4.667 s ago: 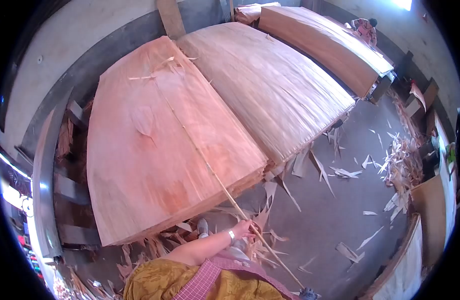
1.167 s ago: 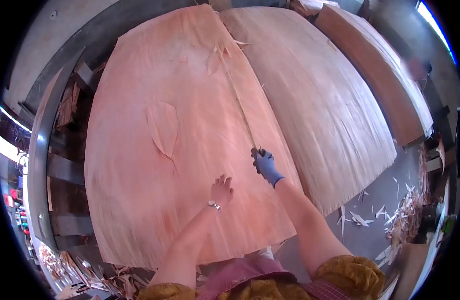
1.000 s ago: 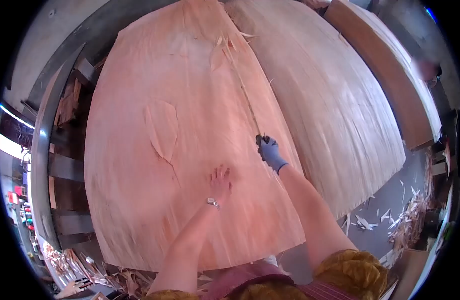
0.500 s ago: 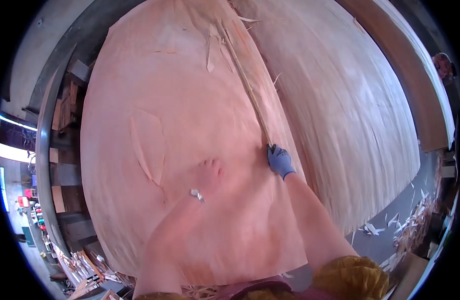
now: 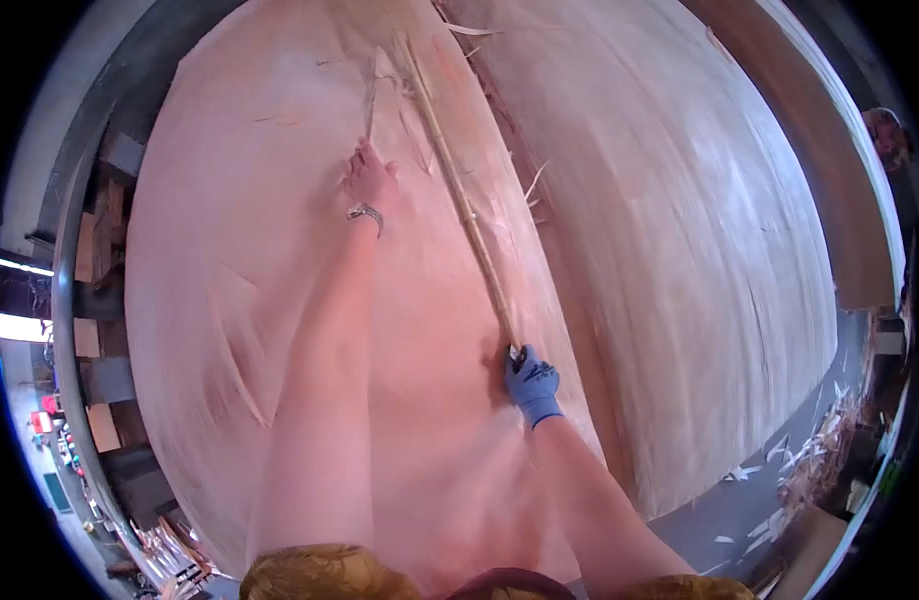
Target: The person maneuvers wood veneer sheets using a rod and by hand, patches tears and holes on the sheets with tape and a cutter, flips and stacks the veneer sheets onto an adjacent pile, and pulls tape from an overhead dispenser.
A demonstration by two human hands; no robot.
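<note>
My left hand [image 5: 369, 178], bare and with a metal band at the wrist, reaches far over the pinkish veneer stack [image 5: 419, 330]. Its fingers are bent around the lower end of a narrow loose veneer strip [image 5: 372, 98]. My right hand [image 5: 532, 385], in a blue-grey glove, is closed on the near end of a long thin stick [image 5: 457, 190]. The stick lies along the right part of the stack and points away from me. Torn flaps of veneer lie near its far end.
A paler veneer stack [image 5: 679, 250] stands close on the right, with another stack [image 5: 829, 150] beyond it. A person [image 5: 887, 138] is at the far right edge. Veneer scraps [image 5: 819, 450] litter the floor at the right. Dark racking [image 5: 104, 350] runs along the left.
My left hand has moved forward from the middle of the stack to the loose strip. My right hand has come nearer to me, still holding the stick. The view has shifted forward.
</note>
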